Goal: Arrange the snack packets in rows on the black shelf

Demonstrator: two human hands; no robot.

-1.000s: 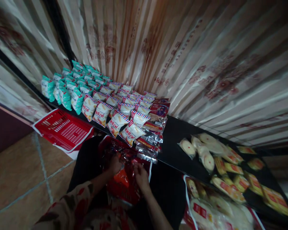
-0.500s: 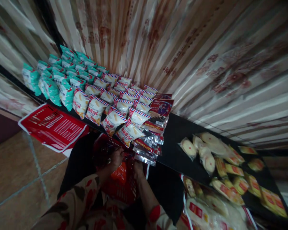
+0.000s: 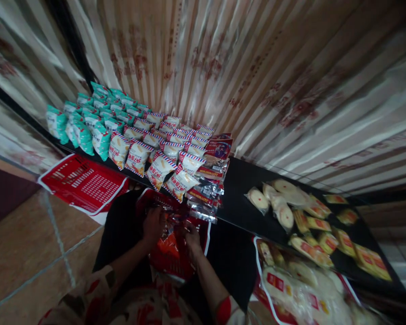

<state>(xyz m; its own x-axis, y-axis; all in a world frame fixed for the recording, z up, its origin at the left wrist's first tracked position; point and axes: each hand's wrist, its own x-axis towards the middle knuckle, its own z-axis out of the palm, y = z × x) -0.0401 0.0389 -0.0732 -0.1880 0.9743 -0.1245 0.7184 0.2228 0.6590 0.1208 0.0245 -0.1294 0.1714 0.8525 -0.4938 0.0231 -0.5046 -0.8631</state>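
Observation:
A shiny red-and-orange plastic packet [image 3: 169, 243] lies low between my hands, over a red bag [image 3: 203, 230] with a white edge on my lap. My left hand [image 3: 154, 224] is closed at the packet's upper left, its back towards me. On the upper right, my right hand [image 3: 190, 234] has its fingers bent and pinched on the packet. Dim light hides the exact grip and the packet's kind. Just beyond stand white snack bags [image 3: 179, 183] with striped tops, beside a stack of dark red and silver packets [image 3: 211, 162].
Teal snack bags [image 3: 101, 137] fill the left of the black table [image 3: 237, 198]. Wrapped round pale items [image 3: 284, 214] and yellow packs [image 3: 328, 241] lie on the right. A filled bag [image 3: 291, 289] stands below, a red printed sheet [image 3: 88, 183] at left, pleated curtains [image 3: 203, 58] behind.
My left hand has moved slightly left and down, and my right hand has turned with its fingers now showing. More orange plastic shows between them. The view has shifted a little.

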